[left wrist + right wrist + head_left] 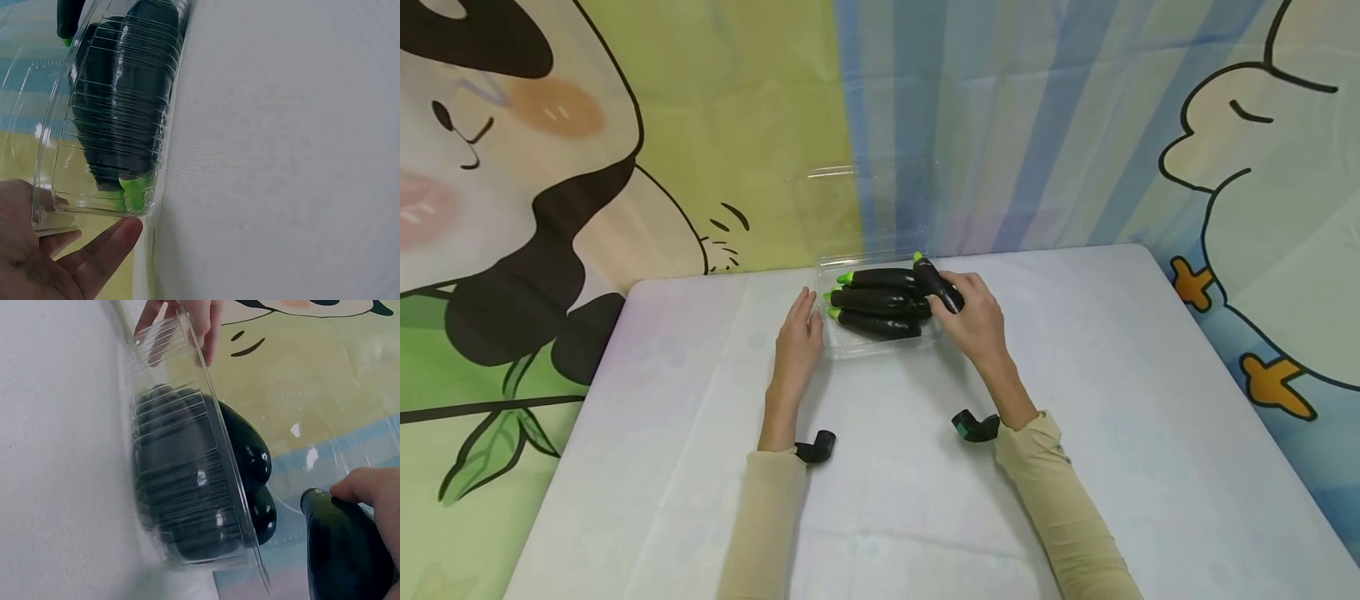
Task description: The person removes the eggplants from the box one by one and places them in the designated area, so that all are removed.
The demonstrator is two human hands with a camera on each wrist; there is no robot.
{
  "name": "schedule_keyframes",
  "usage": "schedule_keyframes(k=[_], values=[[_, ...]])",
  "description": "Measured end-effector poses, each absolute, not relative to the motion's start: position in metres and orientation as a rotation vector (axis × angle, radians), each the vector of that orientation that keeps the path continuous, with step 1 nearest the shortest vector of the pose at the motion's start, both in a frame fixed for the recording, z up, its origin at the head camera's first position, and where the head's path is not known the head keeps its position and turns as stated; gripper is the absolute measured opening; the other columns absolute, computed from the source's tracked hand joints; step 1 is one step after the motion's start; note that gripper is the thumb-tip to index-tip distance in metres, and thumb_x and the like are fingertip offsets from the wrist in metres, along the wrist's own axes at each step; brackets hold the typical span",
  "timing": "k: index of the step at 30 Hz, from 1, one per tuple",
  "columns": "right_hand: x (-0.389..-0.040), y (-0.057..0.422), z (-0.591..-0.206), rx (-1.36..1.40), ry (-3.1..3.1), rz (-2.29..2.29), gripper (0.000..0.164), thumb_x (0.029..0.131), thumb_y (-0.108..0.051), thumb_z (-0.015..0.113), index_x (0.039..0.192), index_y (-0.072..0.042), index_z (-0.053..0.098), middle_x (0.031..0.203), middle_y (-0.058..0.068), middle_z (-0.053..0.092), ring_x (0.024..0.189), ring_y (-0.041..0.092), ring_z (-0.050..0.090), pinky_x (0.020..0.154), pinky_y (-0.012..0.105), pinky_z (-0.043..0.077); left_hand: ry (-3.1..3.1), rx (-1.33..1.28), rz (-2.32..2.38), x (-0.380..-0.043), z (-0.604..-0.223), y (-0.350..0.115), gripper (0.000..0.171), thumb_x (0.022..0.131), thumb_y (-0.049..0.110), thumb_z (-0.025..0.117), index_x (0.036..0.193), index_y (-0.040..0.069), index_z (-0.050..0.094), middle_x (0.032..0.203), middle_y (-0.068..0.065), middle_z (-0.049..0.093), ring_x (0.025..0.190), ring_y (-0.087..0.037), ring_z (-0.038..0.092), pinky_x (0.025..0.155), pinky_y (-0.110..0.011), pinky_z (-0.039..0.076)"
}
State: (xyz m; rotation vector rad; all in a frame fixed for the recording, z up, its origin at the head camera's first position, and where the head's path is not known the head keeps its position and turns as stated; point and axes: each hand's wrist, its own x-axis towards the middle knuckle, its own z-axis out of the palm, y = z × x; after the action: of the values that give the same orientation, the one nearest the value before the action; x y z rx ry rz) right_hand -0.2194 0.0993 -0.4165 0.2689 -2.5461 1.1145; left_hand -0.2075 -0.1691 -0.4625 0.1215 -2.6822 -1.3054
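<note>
A clear plastic clamshell box (pixel 880 349) stands on the table, holding several dark eggplants (pixel 880 301) with bright green stem ends, mostly pointing left. My left hand (pixel 799 342) touches the box's left end with fairly straight fingers, some of them behind the clear plastic in the left wrist view. My right hand (pixel 976 321) grips one more eggplant (pixel 934 282) between thumb and fingers, tilted above the box's right end, its green tip pointing up and away. In the right wrist view this held eggplant (pixel 344 550) is apart from the box wall.
The box's clear lid (pixel 872 208) stands raised at the back, against a cartoon-printed backdrop (pixel 760 125). A white cloth covers the table (pixel 887 517). Each wrist wears a black camera mount, the left mount (pixel 817 447) and the right mount (pixel 976 427).
</note>
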Motion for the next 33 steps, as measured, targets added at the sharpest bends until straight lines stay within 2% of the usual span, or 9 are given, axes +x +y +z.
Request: schedule_keyframes(k=[8,14,23,33], values=[[-0.229,0.108,-0.422,0.188,-2.438,1.180,0.040,0.087,-0.021,0.069,0.124,-0.006,0.064,0.116,0.018,0.062,0.095,0.032,0.061,0.076,0.046,0.051,-2.677,0.120,-1.318,-0.209,-0.461,-0.170,0.046,0.104,0.019,0.039,0.148,0.007,0.039,0.160,-0.003,0.029,0.146,-0.024,0.031,0.114,-0.042,0.040],[-0.231,0.112,-0.424,0.140,-2.414,1.179,0.040,0.089,-0.024,0.068,0.125,-0.008,0.063,0.119,0.017,0.062,0.093,0.032,0.060,0.076,0.047,0.050,-2.678,0.128,-1.321,-0.209,-0.462,-0.170,0.046,0.104,0.019,0.039,0.148,0.007,0.039,0.160,-0.003,0.030,0.146,-0.023,0.031,0.113,-0.040,0.041],[-0.235,0.118,-0.428,0.041,-2.462,1.230,0.046,0.088,-0.020,0.067,0.130,-0.005,0.060,0.122,0.021,0.057,0.099,0.036,0.058,0.084,0.049,0.049,-2.697,0.148,-1.343,-0.207,-0.461,-0.170,0.047,0.104,0.019,0.038,0.149,0.007,0.037,0.161,-0.004,0.028,0.147,-0.025,0.029,0.115,-0.042,0.037],[-0.236,0.120,-0.429,-0.012,-2.494,1.275,0.054,0.088,-0.019,0.059,0.140,-0.005,0.052,0.131,0.020,0.052,0.108,0.038,0.056,0.090,0.053,0.047,-2.680,0.172,-1.350,-0.208,-0.461,-0.170,0.047,0.104,0.022,0.038,0.149,0.011,0.038,0.161,0.000,0.028,0.145,-0.024,0.035,0.111,-0.043,0.042]])
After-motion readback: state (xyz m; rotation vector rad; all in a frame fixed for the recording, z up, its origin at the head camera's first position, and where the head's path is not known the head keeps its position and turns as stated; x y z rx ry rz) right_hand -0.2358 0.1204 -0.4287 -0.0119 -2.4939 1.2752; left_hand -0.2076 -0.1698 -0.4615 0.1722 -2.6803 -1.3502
